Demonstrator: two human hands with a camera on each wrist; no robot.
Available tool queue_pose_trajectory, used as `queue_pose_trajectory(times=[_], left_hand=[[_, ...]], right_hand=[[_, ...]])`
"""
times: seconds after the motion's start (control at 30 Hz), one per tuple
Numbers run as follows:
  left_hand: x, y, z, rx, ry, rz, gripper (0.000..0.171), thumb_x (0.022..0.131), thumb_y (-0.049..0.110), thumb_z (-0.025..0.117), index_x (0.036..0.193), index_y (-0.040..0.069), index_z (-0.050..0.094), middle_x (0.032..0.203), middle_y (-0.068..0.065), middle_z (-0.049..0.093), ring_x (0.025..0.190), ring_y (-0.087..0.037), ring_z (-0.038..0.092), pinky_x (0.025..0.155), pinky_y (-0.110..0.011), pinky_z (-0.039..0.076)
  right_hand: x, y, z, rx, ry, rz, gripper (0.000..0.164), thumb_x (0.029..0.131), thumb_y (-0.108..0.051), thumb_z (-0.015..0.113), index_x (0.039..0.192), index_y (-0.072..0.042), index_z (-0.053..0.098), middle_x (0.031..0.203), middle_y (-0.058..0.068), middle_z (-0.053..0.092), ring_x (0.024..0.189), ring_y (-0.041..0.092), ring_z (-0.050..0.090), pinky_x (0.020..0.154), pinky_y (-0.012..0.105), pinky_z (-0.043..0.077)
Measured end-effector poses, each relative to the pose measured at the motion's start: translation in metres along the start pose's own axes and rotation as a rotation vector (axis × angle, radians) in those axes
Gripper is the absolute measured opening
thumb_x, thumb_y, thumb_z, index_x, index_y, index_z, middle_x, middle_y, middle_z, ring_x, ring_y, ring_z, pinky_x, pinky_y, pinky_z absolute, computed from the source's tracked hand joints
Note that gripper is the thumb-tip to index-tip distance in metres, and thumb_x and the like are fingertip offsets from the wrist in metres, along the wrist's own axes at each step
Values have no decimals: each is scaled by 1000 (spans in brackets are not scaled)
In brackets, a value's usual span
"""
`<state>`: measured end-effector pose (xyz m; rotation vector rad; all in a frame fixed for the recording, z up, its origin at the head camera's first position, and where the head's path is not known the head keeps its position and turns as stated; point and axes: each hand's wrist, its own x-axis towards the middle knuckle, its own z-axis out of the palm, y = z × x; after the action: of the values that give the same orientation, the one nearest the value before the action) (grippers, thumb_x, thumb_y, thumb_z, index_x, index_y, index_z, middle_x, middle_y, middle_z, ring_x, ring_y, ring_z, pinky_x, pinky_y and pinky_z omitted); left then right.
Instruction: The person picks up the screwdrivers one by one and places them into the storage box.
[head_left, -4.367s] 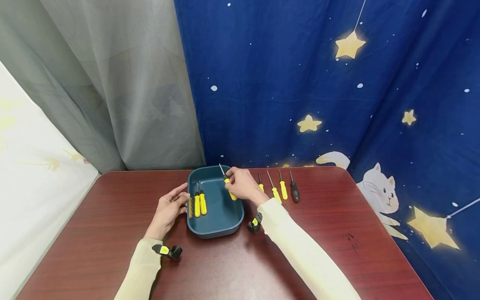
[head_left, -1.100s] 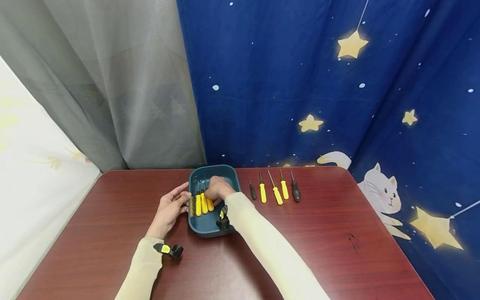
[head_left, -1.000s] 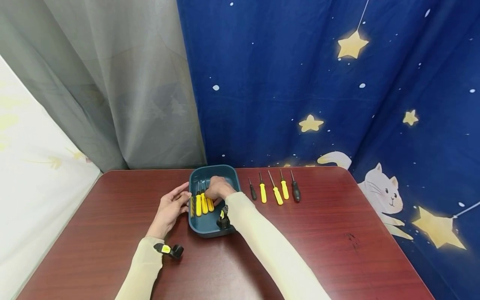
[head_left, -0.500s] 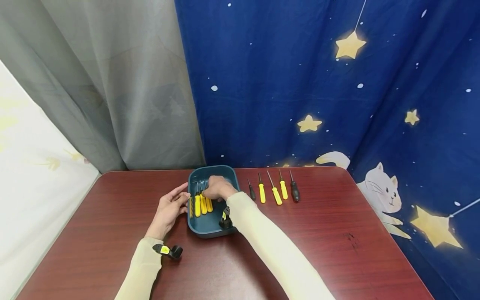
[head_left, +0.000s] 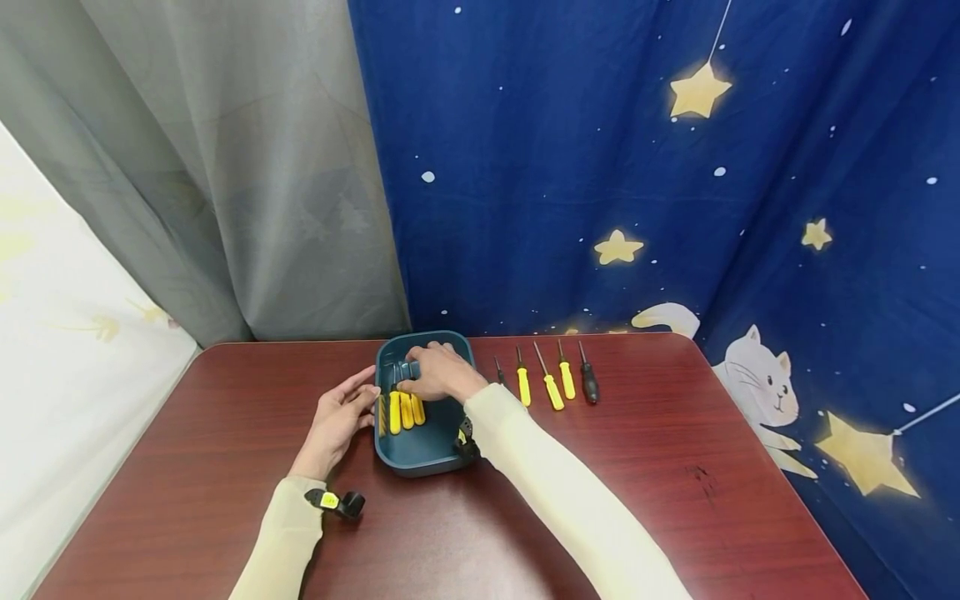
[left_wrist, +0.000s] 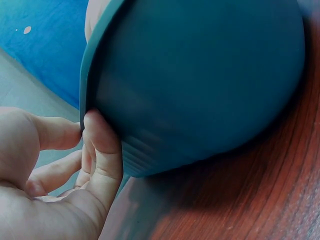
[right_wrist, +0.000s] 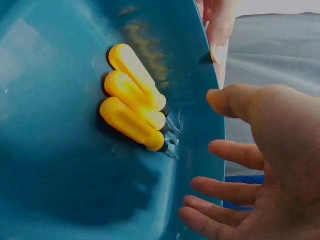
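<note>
In the head view, a teal plastic box stands on the table. My left hand pinches its left rim between thumb and fingers; the left wrist view shows the thumb against the outer wall. Three yellow-handled screwdrivers lie side by side in the box's left part, the leftmost one close to the wall. Over their shafts, my right hand has its fingers spread and holds nothing. From the right wrist, the yellow handles rest on the box floor, their tips toward the far wall.
To the right of the box lie several more screwdrivers in a row: a small black one partly behind my right sleeve, yellow ones, and a larger black one. Grey and blue curtains hang behind the reddish table.
My right hand carried a yellow screwdriver into the box and laid it beside the other two. It has since let go, spread its fingers and lifted slightly. My left hand stays on the rim.
</note>
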<state>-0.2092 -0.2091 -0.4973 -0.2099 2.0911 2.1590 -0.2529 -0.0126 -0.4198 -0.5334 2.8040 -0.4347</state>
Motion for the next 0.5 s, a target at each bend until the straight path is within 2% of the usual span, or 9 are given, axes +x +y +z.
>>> queue_pose_trajectory(times=[0.3, 0.5], left_hand=[[-1, 0, 0, 0, -13, 3, 50, 106, 15, 57, 155, 14, 45, 110, -3, 63, 81, -5, 59, 65, -19, 56], [-1, 1, 0, -3, -13, 2, 50, 106, 16, 58, 155, 14, 46, 110, -3, 63, 81, -6, 58, 66, -19, 56]], right_hand=[[-8, 4, -3, -52, 64, -74, 62, 95, -62, 62, 149, -33, 53, 156, 3, 47, 136, 24, 44, 113, 48, 46], [-13, 8, -4, -55, 114, -104, 68, 92, -68, 62, 151, -37, 49, 163, 1, 39, 146, 26, 37, 119, 55, 38]])
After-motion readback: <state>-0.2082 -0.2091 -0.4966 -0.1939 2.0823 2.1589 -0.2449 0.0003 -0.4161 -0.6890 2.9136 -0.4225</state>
